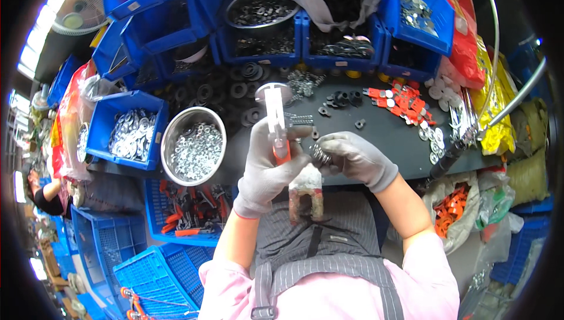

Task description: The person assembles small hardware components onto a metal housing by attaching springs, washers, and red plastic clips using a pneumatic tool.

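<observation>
My left hand [262,173] is closed around a silver metal hand tool [275,111] with an orange part low on it. A round grey disc [283,92] shows at its upper end. Close by on the right, my right hand [359,158] pinches a small stack of metal rings or a coil [320,154]; I cannot tell which. Below and between both hands, a worn pliers-like tool [306,188] with pale and reddish legs sits at the table's front edge. Small screws or pins [301,120] lie in rows just beyond the hands.
Left stand a steel bowl [167,143] of small metal parts and a blue bin [157,138] of washers. Blue bins [264,61] line the back. Orange-red clips [405,104] and black fittings [343,99] lie at right, near a metal arm [517,98]. A blue crate [154,214] holds red-handled tools.
</observation>
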Demonstrator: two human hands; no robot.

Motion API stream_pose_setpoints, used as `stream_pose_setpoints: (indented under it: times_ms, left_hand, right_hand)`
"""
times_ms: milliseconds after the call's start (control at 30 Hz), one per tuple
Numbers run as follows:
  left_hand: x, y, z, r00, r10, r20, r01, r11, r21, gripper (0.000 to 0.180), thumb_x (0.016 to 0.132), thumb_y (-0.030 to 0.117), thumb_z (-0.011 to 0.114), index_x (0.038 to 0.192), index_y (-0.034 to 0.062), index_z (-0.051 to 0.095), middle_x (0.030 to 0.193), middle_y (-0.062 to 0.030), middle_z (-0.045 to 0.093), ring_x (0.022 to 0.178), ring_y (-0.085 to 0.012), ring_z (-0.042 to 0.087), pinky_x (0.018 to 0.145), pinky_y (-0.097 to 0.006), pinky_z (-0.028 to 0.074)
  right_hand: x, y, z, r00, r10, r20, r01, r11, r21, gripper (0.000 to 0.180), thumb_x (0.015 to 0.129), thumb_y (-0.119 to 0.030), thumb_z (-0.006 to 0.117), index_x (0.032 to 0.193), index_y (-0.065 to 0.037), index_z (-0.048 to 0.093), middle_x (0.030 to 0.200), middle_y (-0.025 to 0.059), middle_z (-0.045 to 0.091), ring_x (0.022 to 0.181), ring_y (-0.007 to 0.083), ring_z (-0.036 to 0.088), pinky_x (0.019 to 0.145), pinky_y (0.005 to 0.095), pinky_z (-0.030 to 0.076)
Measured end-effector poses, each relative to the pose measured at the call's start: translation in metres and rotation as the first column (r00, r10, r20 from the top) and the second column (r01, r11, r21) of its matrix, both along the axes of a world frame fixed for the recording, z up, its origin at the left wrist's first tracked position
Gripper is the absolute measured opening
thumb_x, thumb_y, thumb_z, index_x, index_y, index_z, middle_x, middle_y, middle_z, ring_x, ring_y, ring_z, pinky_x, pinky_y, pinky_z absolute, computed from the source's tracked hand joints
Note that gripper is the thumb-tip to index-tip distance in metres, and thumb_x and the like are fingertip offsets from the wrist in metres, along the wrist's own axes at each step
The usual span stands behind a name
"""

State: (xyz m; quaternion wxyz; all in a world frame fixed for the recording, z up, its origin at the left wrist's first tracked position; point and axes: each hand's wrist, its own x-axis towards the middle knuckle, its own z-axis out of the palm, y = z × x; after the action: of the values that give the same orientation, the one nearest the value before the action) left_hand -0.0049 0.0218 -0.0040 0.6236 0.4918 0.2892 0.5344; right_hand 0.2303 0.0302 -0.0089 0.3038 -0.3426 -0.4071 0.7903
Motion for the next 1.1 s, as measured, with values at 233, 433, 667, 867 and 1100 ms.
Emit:
stream_pose_setpoints:
  times_ms: [233, 433, 667, 867, 1100]
  left_hand:
    - [0.031, -0.001, 0.008, 0.994, -0.081, -0.07, 0.075, 0.993, -0.088, 0.064, 0.094, -0.014, 0.07, 0.148, 0.0012, 0.039, 0.113, -0.0158, 0.074, 0.089, -0.0172, 0.073, 0.08, -0.035, 0.062]
    - [0.053, 0.001, -0.021, 0.87, 0.323, -0.374, -0.348, 0.937, 0.0, 0.063, 0.098, 0.002, 0.081, 0.15, 0.0033, 0.046, 0.111, -0.0042, 0.065, 0.095, -0.0078, 0.063, 0.087, -0.028, 0.057]
    - [0.054, 0.015, -0.027, 0.944, 0.297, -0.146, -0.316, 0.94, -0.127, 0.068, 0.102, -0.004, 0.071, 0.158, 0.0055, 0.033, 0.109, -0.0074, 0.073, 0.089, -0.0109, 0.07, 0.078, -0.027, 0.058]
    - [0.025, 0.015, -0.031, 0.917, 0.28, -0.285, -0.211, 0.945, 0.25, 0.061, 0.096, -0.012, 0.069, 0.149, 0.0058, 0.043, 0.114, -0.01, 0.076, 0.106, -0.0168, 0.075, 0.096, -0.034, 0.061]
    - [0.012, 0.014, -0.036, 0.713, 0.49, -0.501, -0.088, 0.772, 0.63, 0.063, 0.097, -0.005, 0.073, 0.151, 0.008, 0.044, 0.112, -0.0106, 0.076, 0.104, -0.0208, 0.076, 0.089, -0.037, 0.061]
  right_hand:
    - [0.021, -0.018, 0.002, 0.984, -0.054, -0.169, 0.024, 0.985, -0.172, 0.025, 0.108, -0.02, 0.069, 0.122, -0.001, 0.075, 0.106, 0.0043, 0.075, 0.072, 0.0059, 0.062, 0.06, 0.0217, 0.048]
    - [-0.006, -0.024, -0.027, 0.624, -0.757, 0.193, -0.037, 0.218, 0.975, 0.021, 0.083, -0.013, 0.086, 0.1, -0.009, 0.073, 0.103, 0.0095, 0.072, 0.084, 0.023, 0.072, 0.073, 0.0386, 0.056]
    - [-0.01, 0.01, -0.07, 0.613, -0.789, -0.034, -0.118, -0.135, 0.984, 0.021, 0.08, -0.009, 0.081, 0.097, -0.012, 0.068, 0.113, 0.0084, 0.064, 0.102, 0.0286, 0.067, 0.083, 0.0421, 0.056]
    - [-0.008, 0.008, -0.021, 0.939, -0.344, 0.033, 0.345, 0.932, -0.108, 0.062, 0.113, -0.06, 0.05, 0.117, -0.001, 0.068, 0.102, 0.0079, 0.069, 0.079, 0.0154, 0.066, 0.073, 0.031, 0.056]
    - [-0.02, 0.009, -0.019, 0.927, -0.319, 0.198, 0.253, 0.92, 0.298, 0.013, 0.103, -0.016, 0.076, 0.105, -0.004, 0.071, 0.094, 0.006, 0.071, 0.073, 0.0156, 0.067, 0.063, 0.0325, 0.054]
